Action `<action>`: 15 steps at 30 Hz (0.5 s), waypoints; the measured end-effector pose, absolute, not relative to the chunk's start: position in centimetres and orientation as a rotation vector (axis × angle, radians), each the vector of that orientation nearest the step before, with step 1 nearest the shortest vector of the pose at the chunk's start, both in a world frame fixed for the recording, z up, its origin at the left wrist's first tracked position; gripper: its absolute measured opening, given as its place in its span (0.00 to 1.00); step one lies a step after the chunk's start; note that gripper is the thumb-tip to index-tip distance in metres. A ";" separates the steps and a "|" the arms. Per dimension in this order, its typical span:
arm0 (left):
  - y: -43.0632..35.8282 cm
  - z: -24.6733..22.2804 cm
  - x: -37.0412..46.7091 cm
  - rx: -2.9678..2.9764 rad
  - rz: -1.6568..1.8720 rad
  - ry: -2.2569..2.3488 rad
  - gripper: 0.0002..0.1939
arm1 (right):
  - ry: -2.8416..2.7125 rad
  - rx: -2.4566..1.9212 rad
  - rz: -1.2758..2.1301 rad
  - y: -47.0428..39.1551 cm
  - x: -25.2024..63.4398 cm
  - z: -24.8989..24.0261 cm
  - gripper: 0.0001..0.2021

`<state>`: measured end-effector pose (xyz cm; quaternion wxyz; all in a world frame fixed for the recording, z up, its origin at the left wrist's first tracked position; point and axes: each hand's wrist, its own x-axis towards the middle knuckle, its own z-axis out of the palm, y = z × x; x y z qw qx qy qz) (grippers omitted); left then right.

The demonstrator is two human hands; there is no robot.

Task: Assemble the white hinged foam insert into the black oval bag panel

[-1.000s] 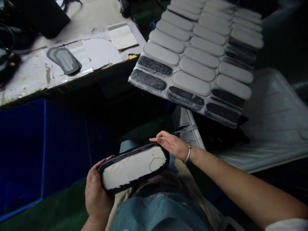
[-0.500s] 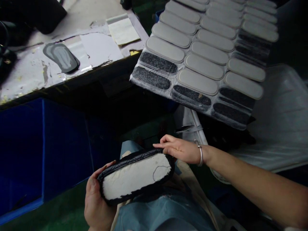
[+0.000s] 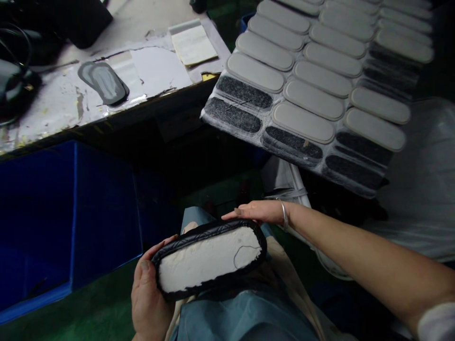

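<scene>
A black padded shoe upper point(image 3: 209, 231) is held over my lap with its long white underside point(image 3: 209, 260) facing up. Ragged black edging runs round the white, and a loose dark thread curls at its right end. My left hand point(image 3: 151, 289) grips the left end, thumb on the near side and fingers along the far edge. Along the far right edge lies my right hand point(image 3: 261, 210), its fingers stretched out flat and touching the black side. The underside of that hand is hidden.
Ahead on the right, a rack board point(image 3: 231, 130) carries rows of grey oval soles point(image 3: 302, 122). A worktable point(image 3: 31, 128) at left holds grey sole-shaped pieces point(image 3: 108, 84) and a notepad point(image 3: 195, 45). Below it stands a blue bin point(image 3: 106, 203). A pale plastic-covered tub point(image 3: 419, 199) is at right.
My right hand has slid back over the far edge, its thumb and fingers now flatter against the upper. The whole view has shifted slightly; my left hand keeps its grip.
</scene>
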<state>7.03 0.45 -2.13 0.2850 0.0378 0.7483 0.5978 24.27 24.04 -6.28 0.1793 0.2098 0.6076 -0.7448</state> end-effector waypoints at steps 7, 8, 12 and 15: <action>0.8 -1.9 7.5 0.073 1.643 2.034 0.15 | 2.212 0.638 -1.833 22.6 23.8 -3.4 0.27; 0.7 -1.9 7.5 0.073 1.638 2.038 0.15 | 2.295 0.673 -1.800 22.1 24.0 -3.2 0.25; 0.2 -2.1 7.3 0.171 1.579 2.046 0.16 | 2.638 0.749 -1.596 20.3 24.3 -2.4 0.20; -0.4 -2.4 6.2 0.313 1.496 2.070 0.18 | 2.780 0.809 -1.454 19.6 24.5 -2.2 0.20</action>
